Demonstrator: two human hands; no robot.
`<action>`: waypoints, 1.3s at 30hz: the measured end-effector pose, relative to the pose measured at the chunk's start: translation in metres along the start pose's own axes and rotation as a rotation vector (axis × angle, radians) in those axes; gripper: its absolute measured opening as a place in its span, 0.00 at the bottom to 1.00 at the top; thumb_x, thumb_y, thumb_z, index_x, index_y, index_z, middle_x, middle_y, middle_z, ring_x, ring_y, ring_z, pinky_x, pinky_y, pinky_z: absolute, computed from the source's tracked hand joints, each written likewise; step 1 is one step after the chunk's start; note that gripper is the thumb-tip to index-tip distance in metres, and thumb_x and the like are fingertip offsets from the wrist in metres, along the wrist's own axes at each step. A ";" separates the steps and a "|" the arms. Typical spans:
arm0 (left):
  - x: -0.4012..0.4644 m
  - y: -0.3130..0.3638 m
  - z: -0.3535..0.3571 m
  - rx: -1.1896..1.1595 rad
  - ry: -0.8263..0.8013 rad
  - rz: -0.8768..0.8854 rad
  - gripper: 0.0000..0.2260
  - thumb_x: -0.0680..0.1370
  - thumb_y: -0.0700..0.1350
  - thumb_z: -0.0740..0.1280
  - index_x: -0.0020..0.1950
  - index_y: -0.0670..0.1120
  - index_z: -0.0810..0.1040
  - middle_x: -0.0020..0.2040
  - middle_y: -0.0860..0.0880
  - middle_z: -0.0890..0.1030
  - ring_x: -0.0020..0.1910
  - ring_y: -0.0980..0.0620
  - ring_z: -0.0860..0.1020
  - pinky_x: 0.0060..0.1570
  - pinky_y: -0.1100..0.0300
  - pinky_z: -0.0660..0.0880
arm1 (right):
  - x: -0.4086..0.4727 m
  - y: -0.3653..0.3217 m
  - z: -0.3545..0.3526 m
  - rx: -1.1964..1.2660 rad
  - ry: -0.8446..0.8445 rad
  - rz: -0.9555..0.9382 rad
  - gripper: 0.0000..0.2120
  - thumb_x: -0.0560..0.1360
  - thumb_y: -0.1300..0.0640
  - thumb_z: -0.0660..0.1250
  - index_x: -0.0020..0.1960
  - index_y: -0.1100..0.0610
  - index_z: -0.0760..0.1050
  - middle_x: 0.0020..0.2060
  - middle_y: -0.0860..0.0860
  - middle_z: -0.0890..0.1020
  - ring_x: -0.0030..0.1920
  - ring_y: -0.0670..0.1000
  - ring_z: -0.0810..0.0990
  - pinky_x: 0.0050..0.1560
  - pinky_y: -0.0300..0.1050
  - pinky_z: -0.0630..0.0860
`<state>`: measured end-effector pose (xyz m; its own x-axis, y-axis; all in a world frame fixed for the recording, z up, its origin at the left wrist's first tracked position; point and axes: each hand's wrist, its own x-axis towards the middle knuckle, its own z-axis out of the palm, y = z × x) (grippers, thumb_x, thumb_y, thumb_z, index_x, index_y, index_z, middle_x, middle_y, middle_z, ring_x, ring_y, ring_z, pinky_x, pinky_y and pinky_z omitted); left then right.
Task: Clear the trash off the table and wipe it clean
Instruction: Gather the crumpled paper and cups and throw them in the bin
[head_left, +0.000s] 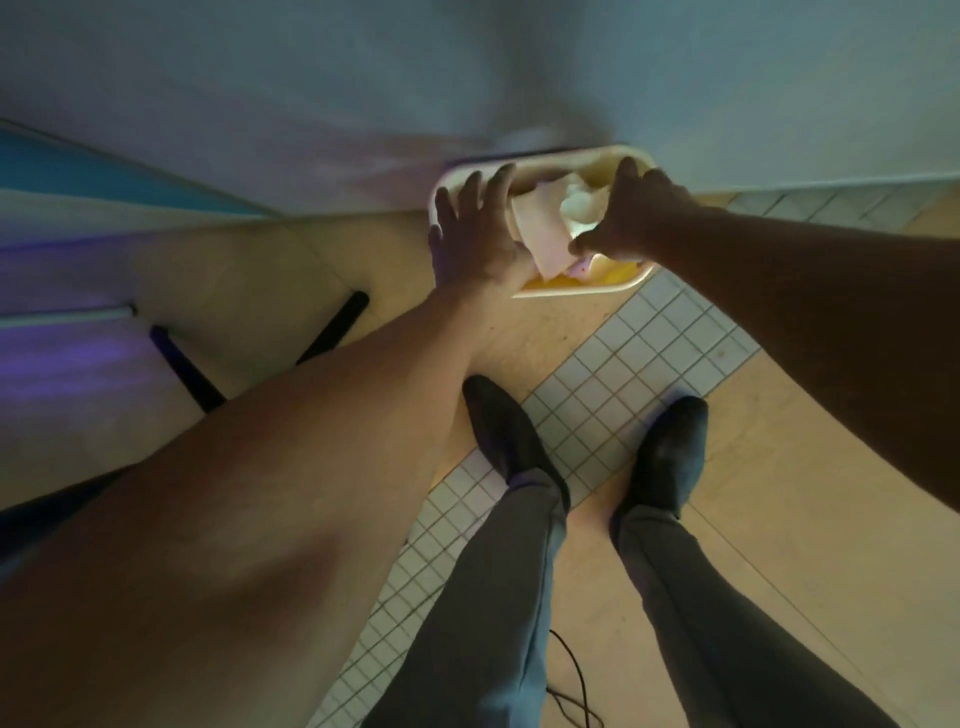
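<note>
Left hand (475, 234) lies flat, fingers spread, on the near-left rim of the yellow tray (571, 288). Right hand (631, 215) pinches crumpled white paper (582, 208) over the tray; flat pale napkin (543, 231) sits between both hands. Shoes (506, 431) on tiled floor (613, 374) below.

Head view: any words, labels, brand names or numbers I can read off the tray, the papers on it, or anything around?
None can be read.
Tray: plain rim, no print visible.
Flat paper and crumpled napkin on the tray: no print visible; small reddish marks near the paper's lower edge are too blurred to tell.
Wall, floor tiles, shoes: no signs or lettering.
</note>
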<state>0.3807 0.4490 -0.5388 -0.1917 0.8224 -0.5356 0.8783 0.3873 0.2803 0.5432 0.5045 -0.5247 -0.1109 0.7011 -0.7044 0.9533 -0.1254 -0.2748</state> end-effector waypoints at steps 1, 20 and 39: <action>-0.009 0.006 -0.011 -0.029 -0.002 -0.005 0.38 0.76 0.46 0.67 0.82 0.57 0.53 0.83 0.49 0.55 0.81 0.39 0.49 0.76 0.42 0.60 | -0.009 -0.002 -0.011 0.011 -0.012 -0.013 0.47 0.69 0.45 0.77 0.77 0.60 0.57 0.69 0.63 0.71 0.64 0.65 0.75 0.47 0.51 0.74; -0.258 0.122 -0.242 -0.433 0.158 0.060 0.31 0.78 0.45 0.68 0.79 0.50 0.62 0.78 0.48 0.66 0.78 0.46 0.60 0.74 0.45 0.65 | -0.313 -0.041 -0.210 0.215 -0.017 -0.218 0.30 0.76 0.46 0.70 0.75 0.50 0.66 0.63 0.55 0.77 0.63 0.55 0.76 0.58 0.47 0.69; -0.460 0.029 -0.353 -0.721 0.586 -0.212 0.22 0.79 0.45 0.70 0.71 0.57 0.71 0.73 0.51 0.70 0.71 0.50 0.71 0.64 0.43 0.76 | -0.466 -0.183 -0.231 0.166 -0.044 -0.597 0.25 0.75 0.48 0.73 0.70 0.48 0.73 0.60 0.50 0.79 0.48 0.48 0.81 0.53 0.43 0.73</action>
<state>0.3401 0.2286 -0.0031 -0.6767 0.7079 -0.2024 0.3560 0.5553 0.7516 0.4850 0.3630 0.0046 -0.6263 0.6547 -0.4232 0.6674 0.1697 -0.7251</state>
